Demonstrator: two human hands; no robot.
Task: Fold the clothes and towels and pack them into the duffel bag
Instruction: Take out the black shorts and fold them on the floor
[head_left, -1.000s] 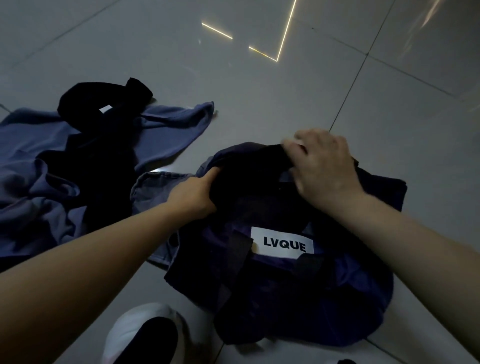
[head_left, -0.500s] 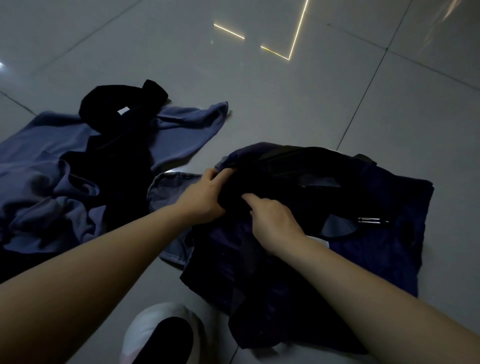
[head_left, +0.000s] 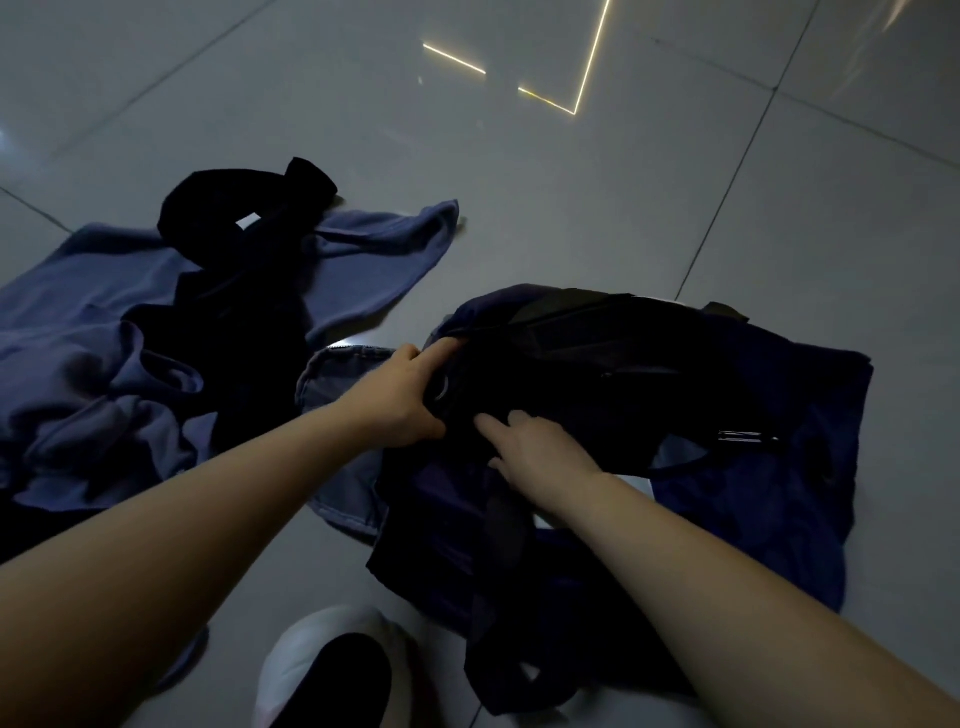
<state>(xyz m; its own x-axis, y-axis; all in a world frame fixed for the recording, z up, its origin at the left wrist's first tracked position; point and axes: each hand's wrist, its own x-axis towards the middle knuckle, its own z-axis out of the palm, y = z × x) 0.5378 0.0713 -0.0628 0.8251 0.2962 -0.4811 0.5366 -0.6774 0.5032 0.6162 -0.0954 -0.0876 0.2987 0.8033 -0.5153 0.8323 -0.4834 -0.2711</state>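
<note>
We see a dark navy fabric duffel bag (head_left: 727, 519) with black webbing straps (head_left: 498, 525) and a black lining at its mouth. Under its left edge lies a faded blue-grey denim garment (head_left: 343, 467). To the left, a crumpled slate-blue cotton garment (head_left: 78, 364) carries a black garment (head_left: 234, 322) with a small white tag. The glossy pale grey tiled floor (head_left: 571, 208) reflects thin yellow-white lines.
</note>
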